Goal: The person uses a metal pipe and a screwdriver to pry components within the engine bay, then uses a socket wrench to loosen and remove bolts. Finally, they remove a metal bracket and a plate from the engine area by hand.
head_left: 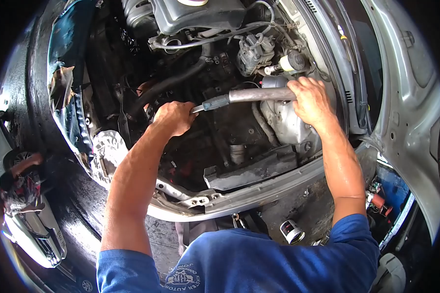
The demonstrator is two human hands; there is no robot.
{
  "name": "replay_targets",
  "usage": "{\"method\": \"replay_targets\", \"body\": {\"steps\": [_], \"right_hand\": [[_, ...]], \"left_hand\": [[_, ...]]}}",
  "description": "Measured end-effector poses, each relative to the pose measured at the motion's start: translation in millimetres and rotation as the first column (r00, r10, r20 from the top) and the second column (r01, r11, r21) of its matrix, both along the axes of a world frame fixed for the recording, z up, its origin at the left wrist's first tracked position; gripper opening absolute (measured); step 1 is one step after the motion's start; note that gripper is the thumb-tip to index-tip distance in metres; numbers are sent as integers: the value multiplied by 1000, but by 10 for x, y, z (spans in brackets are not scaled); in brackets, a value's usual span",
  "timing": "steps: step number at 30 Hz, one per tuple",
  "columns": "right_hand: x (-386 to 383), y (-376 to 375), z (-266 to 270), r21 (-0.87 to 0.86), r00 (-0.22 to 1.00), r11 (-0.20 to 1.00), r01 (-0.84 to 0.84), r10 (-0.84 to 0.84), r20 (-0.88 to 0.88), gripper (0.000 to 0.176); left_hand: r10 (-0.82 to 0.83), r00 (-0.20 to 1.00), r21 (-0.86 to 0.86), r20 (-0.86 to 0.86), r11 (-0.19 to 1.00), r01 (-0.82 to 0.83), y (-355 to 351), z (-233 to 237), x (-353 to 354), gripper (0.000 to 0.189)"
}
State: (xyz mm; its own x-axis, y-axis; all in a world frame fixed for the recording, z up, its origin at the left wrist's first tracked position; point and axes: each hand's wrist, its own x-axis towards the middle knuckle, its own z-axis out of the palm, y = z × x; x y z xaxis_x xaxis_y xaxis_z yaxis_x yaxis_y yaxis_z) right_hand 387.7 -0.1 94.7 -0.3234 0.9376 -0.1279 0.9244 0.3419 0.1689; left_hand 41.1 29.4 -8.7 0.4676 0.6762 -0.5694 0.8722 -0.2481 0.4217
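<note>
My left hand [175, 118] is closed around the metal end of a wrench-like tool with a blue-grey grip [216, 102]; its head is hidden by my fingers and the dark engine bay below. A grey pipe [261, 94] sits over the far end of that grip and lengthens it. My right hand [308, 100] wraps around the pipe's outer end. The tool lies nearly level across the open engine bay [215, 141]. Just beyond my right hand is a brake fluid reservoir [292, 62] with a black cap.
A black engine cover [198, 14] and hoses fill the far side. The raised hood [406, 63] stands at right. The car's fender edge [259, 185] runs before my body. A white can [292, 232] stands on the floor. At far left is another person [19, 188] near a white car [36, 234].
</note>
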Motion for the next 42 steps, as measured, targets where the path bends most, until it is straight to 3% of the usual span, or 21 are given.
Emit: {"method": "replay_targets", "body": {"steps": [2, 7, 9, 10, 11, 13, 15, 16, 17, 19, 20, 21, 23, 24, 29, 31, 32, 33, 36, 37, 42], "right_hand": [[-123, 67, -94, -106, 999, 994, -41, 41, -1, 26], [-391, 230, -275, -9, 975, 977, -212, 211, -70, 13], [-565, 277, -468, -67, 962, 966, -251, 242, -125, 14], [-614, 296, -641, -26, 945, 960, -279, 270, -186, 14], [-641, 334, -797, 15, 922, 952, -304, 298, -247, 14], [-707, 400, -768, -124, 944, 964, -237, 198, -263, 21], [-761, 422, -691, 183, 951, 974, -131, 176, -255, 45], [-749, 347, -710, 191, 910, 980, 55, 29, -414, 72], [-730, 290, -777, 288, 846, 938, 194, -11, -534, 83], [-663, 158, -1215, 144, 495, 800, 582, -208, -844, 91], [-610, 170, -1331, -424, -103, 776, 467, -428, -898, 91], [-915, 153, -992, -696, -607, 659, 286, -438, -663, 70], [-1019, 326, -1070, -807, -772, 589, -51, -535, -341, 49], [-1154, 420, -1124, -786, -793, 617, 37, -460, -399, 37], [-1447, 837, -1279, -764, -777, 618, 188, -382, -500, 39], [-1617, 1039, -1194, -786, -554, 596, 168, -602, -575, 38], [-1764, 1135, -1153, -750, -321, 650, 122, -689, -650, 37], [-1847, 1249, -1242, -740, -188, 673, 19, -724, -663, 31], [-2018, 1304, -1140, -688, -250, 721, 85, -653, -715, 22], [-1973, 1349, -1236, -677, -248, 723, 139, -637, -730, 20], [-1554, 1046, -1361, -762, -755, 616, 197, -400, -519, 26]], "left_hand": [[-87, 996, 39, 24, 996, 86, -10, -16, -23, 28], [-27, 999, 28, 30, 999, 26, 4, -29, -33, 32], [4, 996, 28, 89, 1000, -6, -8, -32, -37, 44], [-2, 996, 21, 90, 1000, 0, -4, -3, -42, 61], [-2, 996, 24, 90, 1000, 0, -14, 7, -45, 61], [117, 979, 51, 168, 991, -127, -45, 38, -59, 69], [145, 982, -43, 119, 989, -141, 13, 38, -46, 69], [181, 977, -65, 115, 983, -174, 22, 29, -49, 68], [217, 970, -87, 111, 974, -208, 24, 18, -53, 67], [246, 960, -79, 138, 968, -237, 12, -8, -49, 67], [259, 958, -84, 119, 964, -251, 10, -17, -29, 67], [269, 958, -93, 100, 961, -260, -11, -12, 0, 67], [254, 964, -47, 74, 967, -251, -67, 2, 64, 68], [265, 962, -64, 74, 963, -260, -81, 17, 70, 67], [270, 940, -163, 207, 957, -239, -17, -31, -53, 69], [382, 891, -166, 246, 922, -349, -263, -207, 45, 71], [519, 790, -198, 328, 855, -479, -507, -363, 174, 69], [631, 664, -246, 401, 773, -586, -652, -488, 286, 67], [705, 640, -197, 308, 705, -682, -586, -471, 450, 61], [653, 714, -234, 252, 757, -610, -446, -322, 360, 53], [320, 940, 67, 119, 942, -329, 52, -154, -167, 44]]}}
